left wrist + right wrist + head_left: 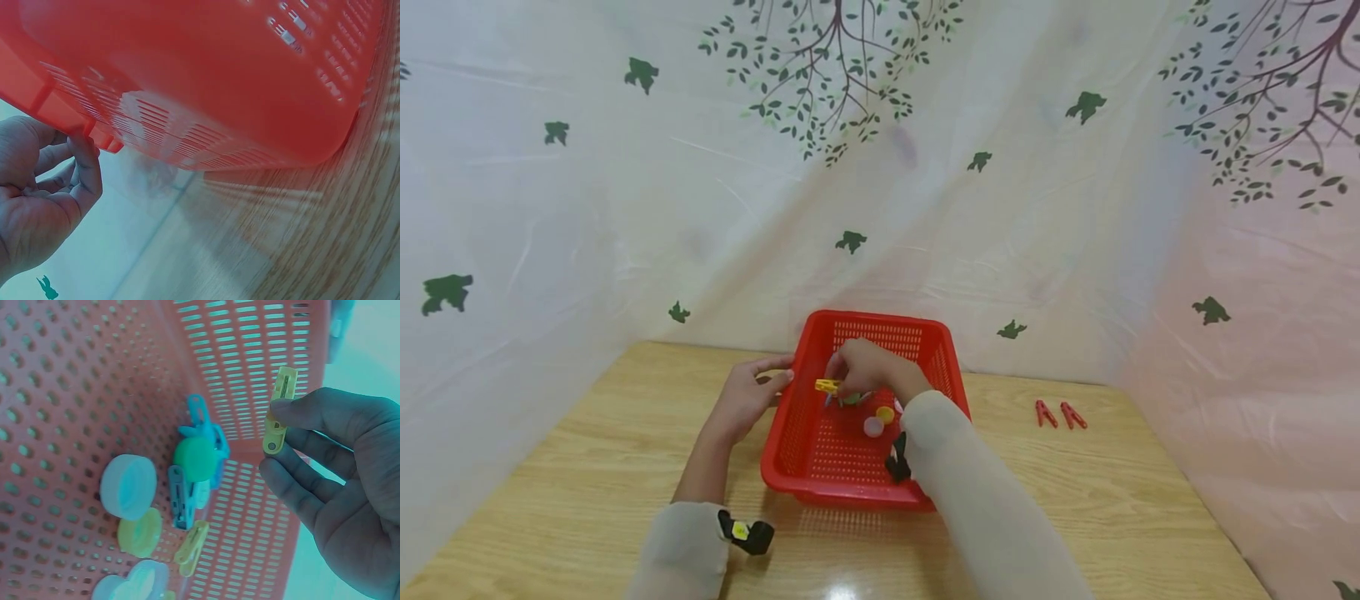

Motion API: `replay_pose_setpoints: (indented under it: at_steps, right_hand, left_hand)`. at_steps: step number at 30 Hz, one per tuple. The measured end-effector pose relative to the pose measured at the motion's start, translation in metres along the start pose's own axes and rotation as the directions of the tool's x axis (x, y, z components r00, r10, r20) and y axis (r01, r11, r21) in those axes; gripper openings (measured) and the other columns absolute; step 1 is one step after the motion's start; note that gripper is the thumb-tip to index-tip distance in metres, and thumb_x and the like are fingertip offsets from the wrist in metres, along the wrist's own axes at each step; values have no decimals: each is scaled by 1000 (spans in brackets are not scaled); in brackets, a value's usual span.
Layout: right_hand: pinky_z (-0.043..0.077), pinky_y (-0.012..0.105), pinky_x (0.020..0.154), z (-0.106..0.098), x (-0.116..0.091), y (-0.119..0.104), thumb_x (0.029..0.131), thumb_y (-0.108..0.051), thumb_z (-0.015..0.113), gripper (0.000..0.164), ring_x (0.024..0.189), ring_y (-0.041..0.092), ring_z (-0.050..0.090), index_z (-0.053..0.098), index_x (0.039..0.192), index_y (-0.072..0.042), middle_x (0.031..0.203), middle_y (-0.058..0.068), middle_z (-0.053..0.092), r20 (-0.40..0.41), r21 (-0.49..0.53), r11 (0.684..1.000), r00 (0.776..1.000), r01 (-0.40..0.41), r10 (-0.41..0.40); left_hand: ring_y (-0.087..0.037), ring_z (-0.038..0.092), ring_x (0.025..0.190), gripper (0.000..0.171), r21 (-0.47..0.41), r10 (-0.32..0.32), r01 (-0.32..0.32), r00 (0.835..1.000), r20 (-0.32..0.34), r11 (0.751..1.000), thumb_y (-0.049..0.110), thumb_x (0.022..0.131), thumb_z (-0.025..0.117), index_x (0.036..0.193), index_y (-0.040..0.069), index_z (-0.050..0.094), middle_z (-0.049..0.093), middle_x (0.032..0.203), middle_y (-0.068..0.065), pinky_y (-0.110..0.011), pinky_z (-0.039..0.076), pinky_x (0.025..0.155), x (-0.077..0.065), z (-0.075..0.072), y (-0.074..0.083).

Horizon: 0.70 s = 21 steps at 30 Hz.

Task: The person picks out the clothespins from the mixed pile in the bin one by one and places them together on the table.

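A red plastic basket [850, 492] with slotted walls stands on the table. My left hand [741, 404] grips its left rim, fingers curled at the edge in the left wrist view. Inside the basket, above the floor, my right hand [868, 367] pinches a yellow clothespin [280, 412] between thumb and fingers. Below it lie blue clothespins [181, 497], another yellow clothespin [192, 549], a green cap [195, 459], a white bottle cap [128, 487] and a yellow bottle cap [140, 532]. More pale caps are partly cut off at that view's lower edge.
Two red clothespins [1060, 415] lie side by side on the wooden table [1120, 492], right of the basket. A pale sheet [910, 200] printed with leaves and branches hangs behind the table and along its sides.
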State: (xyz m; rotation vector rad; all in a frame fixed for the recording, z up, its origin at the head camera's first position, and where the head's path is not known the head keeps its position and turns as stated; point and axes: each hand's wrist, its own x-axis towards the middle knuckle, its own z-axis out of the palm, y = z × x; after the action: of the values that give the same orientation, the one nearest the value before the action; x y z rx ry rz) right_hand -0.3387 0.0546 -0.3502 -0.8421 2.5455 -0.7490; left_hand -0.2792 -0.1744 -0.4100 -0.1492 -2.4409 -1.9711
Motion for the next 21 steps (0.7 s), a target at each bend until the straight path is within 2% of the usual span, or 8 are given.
replay_pose_setpoints:
  at_steps: [3,7,11,21]
  right_hand:
    - [63,35,79,-4,-2,-1,84,-15,85,24,95,30,71,78,107,-21,98,-4,73,-13,11,1000,1000,2,-2]
    - [62,37,81,-11,-6,-6,84,-16,86,28,93,22,70,77,110,-22,100,-7,71,-29,-8,1000,1000,2,-3]
    - [61,30,82,-20,-10,-11,86,-17,84,29,94,16,66,76,112,-23,103,-9,70,-52,-58,998,999,9,-12]
    - [59,30,87,-39,-21,-10,89,-21,82,31,100,15,65,75,119,-23,110,-9,69,-98,-103,995,995,20,-30]
  left_hand:
    - [-34,69,113,38,-1,-2,2,1000,3,1000,20,104,60,141,11,62,60,138,-15,-51,58,92,0,1,0]
    - [-35,68,115,38,1,-12,12,1000,-1,1000,21,105,60,142,11,62,59,140,-15,-50,58,93,1,0,-1]
    - [-35,67,116,39,3,-19,19,1000,-5,1000,21,105,60,142,11,61,59,141,-14,-50,58,93,2,0,-1]
    - [-34,67,115,38,-13,-12,12,1000,-13,1000,18,105,59,141,9,61,60,140,-15,-49,59,91,4,2,-1]
